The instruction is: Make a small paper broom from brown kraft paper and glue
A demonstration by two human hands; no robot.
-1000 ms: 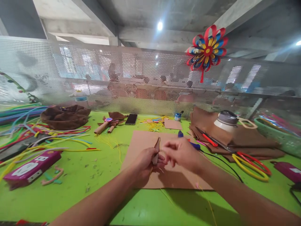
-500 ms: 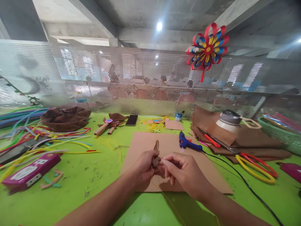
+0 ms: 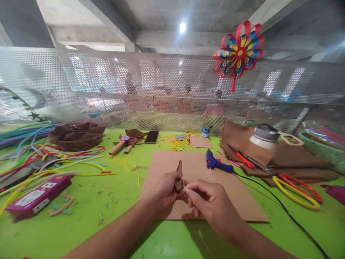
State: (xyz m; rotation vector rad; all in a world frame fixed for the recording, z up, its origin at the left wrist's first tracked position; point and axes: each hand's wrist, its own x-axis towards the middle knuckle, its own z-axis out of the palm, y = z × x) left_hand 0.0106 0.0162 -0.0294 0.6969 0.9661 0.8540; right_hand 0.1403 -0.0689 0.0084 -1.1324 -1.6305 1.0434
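Note:
My left hand (image 3: 168, 187) is closed around a small folded piece of brown paper (image 3: 179, 175), held upright with its pointed end up. A thin yellow string (image 3: 183, 176) runs beside the paper, and its long tail hangs down toward me past the board's near edge. My right hand (image 3: 208, 199) pinches the string with thumb and forefinger close to the paper's right side. Beneath both hands lies a flat brown cardboard sheet (image 3: 231, 198). A blue glue gun (image 3: 217, 163) rests on the sheet's far right part, its black cord trailing to the right.
Scissors with red and yellow handles (image 3: 296, 192) and brown paper sheets (image 3: 304, 162) lie at right, with a lidded cup (image 3: 264, 136). Left are pipe cleaners (image 3: 27, 154), a purple box (image 3: 39, 196) and a brown cloth bundle (image 3: 77, 136). A phone (image 3: 151, 137) lies behind the board.
My right hand has shifted slightly, still pinching the string, which now stands more clearly along the paper's right side. My left hand keeps its grip, the paper turned slightly. The view moved a little.

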